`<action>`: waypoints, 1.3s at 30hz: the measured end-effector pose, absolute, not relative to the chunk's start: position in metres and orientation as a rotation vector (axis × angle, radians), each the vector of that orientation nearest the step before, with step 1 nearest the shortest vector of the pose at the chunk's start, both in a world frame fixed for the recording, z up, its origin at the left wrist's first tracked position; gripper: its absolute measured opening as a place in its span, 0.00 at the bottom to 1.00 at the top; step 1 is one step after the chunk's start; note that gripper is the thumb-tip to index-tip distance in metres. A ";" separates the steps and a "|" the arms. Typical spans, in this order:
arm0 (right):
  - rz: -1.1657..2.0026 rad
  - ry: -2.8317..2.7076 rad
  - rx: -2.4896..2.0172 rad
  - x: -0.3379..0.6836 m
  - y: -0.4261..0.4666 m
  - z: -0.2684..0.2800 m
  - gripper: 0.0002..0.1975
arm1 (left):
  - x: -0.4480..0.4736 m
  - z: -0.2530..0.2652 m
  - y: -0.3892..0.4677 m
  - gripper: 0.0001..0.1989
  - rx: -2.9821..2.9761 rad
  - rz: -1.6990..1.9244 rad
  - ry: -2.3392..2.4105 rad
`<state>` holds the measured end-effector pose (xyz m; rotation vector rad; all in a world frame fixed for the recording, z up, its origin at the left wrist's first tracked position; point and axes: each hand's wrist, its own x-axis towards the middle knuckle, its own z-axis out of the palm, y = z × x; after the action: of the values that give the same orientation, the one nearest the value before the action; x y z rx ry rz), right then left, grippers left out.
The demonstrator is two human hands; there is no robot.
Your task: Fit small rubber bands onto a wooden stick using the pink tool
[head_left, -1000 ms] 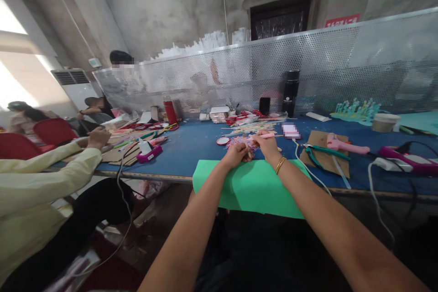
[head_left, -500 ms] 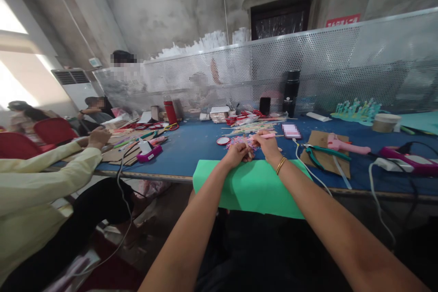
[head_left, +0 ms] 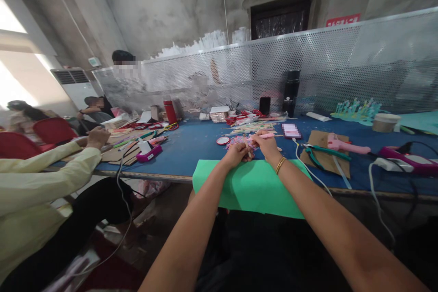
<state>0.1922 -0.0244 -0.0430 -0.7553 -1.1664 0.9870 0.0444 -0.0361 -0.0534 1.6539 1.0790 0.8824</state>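
Observation:
My left hand point(head_left: 238, 153) is closed at the table's front edge, fingers pinched together. What they grip is too small and hidden to make out. Close beside it, my right hand point(head_left: 267, 147) grips a slim pink pen-like tool point(head_left: 267, 135) with a thin shaft pointing right. Its left end meets the fingers of my left hand. Just behind both hands lies a pile of tiny pink and purple pieces point(head_left: 234, 140). A green sheet point(head_left: 255, 187) hangs over the table edge beneath my wrists.
A round red-rimmed dish point(head_left: 223, 141) stands left of the pile. On the right are green-handled pliers point(head_left: 330, 152), a pink glue gun point(head_left: 347, 145) and a white cable point(head_left: 313, 174). Behind stands a black flask point(head_left: 291, 93). A co-worker's hands point(head_left: 97, 137) are at the left.
My right hand and the pink tool have shifted very slightly to the left. My left hand stays in place.

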 end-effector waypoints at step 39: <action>1.014 -1.172 -0.722 0.191 -0.023 -0.044 0.11 | 0.043 -0.055 -0.034 0.15 1.665 0.883 1.065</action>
<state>0.1910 -0.0230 -0.0439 -0.7221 -1.1722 1.0136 0.0427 -0.0340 -0.0555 1.6649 1.0647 0.8825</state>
